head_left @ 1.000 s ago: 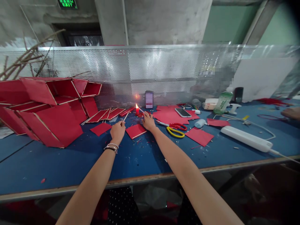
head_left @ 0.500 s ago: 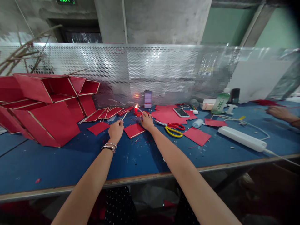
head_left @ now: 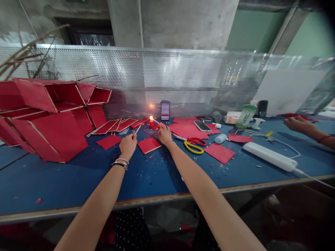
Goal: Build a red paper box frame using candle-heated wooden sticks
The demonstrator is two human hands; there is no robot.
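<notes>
A short red candle (head_left: 151,122) burns on the blue table (head_left: 78,181), close to the perforated metal screen. My left hand (head_left: 128,145) is closed on a thin wooden stick (head_left: 137,129) that points up toward the flame. My right hand (head_left: 164,134) pinches another thin stick (head_left: 156,121) whose tip reaches the candle. Between my hands lies a square of red paper (head_left: 149,144) edged with a stick.
Red paper panels on stick frames (head_left: 49,118) are piled at the left. Scissors (head_left: 194,144), two phones (head_left: 165,110), a green bottle (head_left: 244,116), a white power strip (head_left: 269,156) and red paper pieces lie to the right. Another person's hand (head_left: 298,123) rests at the far right.
My hands hold nearly the same pose at the candle. The other person's hand at the far right has reached further in along the table.
</notes>
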